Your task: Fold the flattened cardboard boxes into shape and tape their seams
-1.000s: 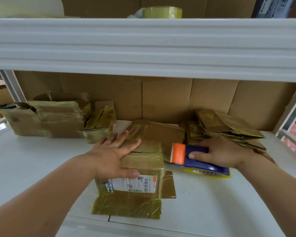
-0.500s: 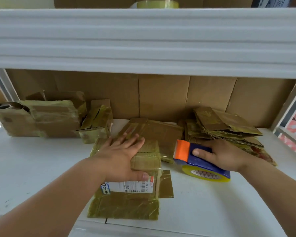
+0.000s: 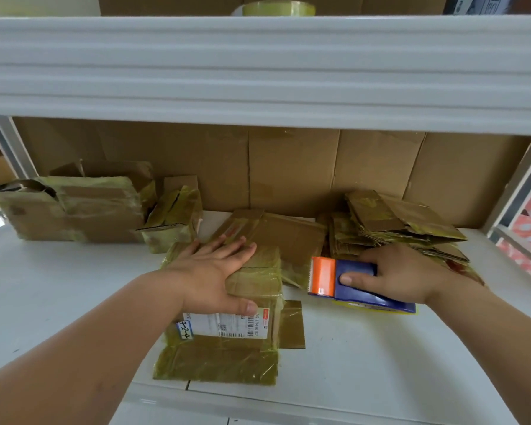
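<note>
A small cardboard box (image 3: 252, 314) wrapped in yellowish tape, with a white shipping label on its near side, stands on the white shelf (image 3: 380, 363). My left hand (image 3: 209, 271) lies flat on its top, fingers straight, thumb down the near face. Its front flap lies open toward me. My right hand (image 3: 402, 274) grips a blue tape dispenser (image 3: 359, 280) with an orange front, just right of the box. Behind the dispenser lies a stack of flattened boxes (image 3: 393, 228). One flattened box (image 3: 276, 231) lies behind the standing one.
Folded, taped boxes (image 3: 74, 207) stand at the back left, a smaller one (image 3: 172, 222) beside them. A cardboard sheet (image 3: 288, 167) lines the back. The upper shelf's white edge (image 3: 258, 65) hangs low overhead, with a tape roll (image 3: 273, 9) on it.
The dispenser in my right hand has dropped from its lifted position a little, level beside the box. My left hand stays pressed on the box top.
</note>
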